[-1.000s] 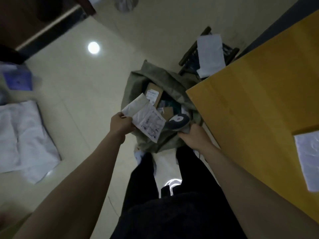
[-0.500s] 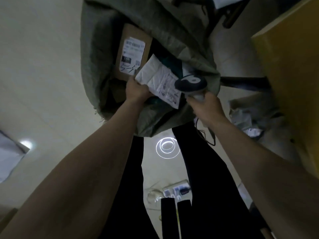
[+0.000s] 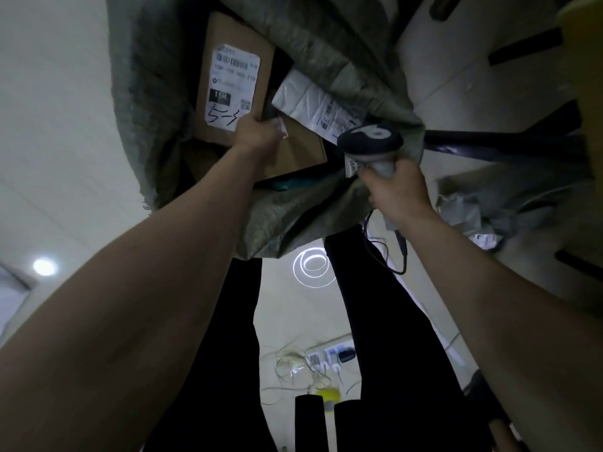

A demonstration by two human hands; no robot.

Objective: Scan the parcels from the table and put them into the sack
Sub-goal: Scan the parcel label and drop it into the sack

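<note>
Your white mailer [image 3: 313, 104], held above the sack [image 3: 293, 216] a second ago, now lies inside it beside the labelled box [image 3: 233, 83]. Your left hand [image 3: 257, 133] rests there, grip unclear; your right hand [image 3: 396, 187] clasps the scanner [image 3: 370, 143]. This parcel looks done.

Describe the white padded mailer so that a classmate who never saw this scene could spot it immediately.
Find the grey-green sack lying open on the floor. Inside, right of the tall cardboard box, lies the white padded mailer: the only soft, crinkled white packet, its printed label facing up.

Dim, soft-focus, wide-angle edge distortion
</note>
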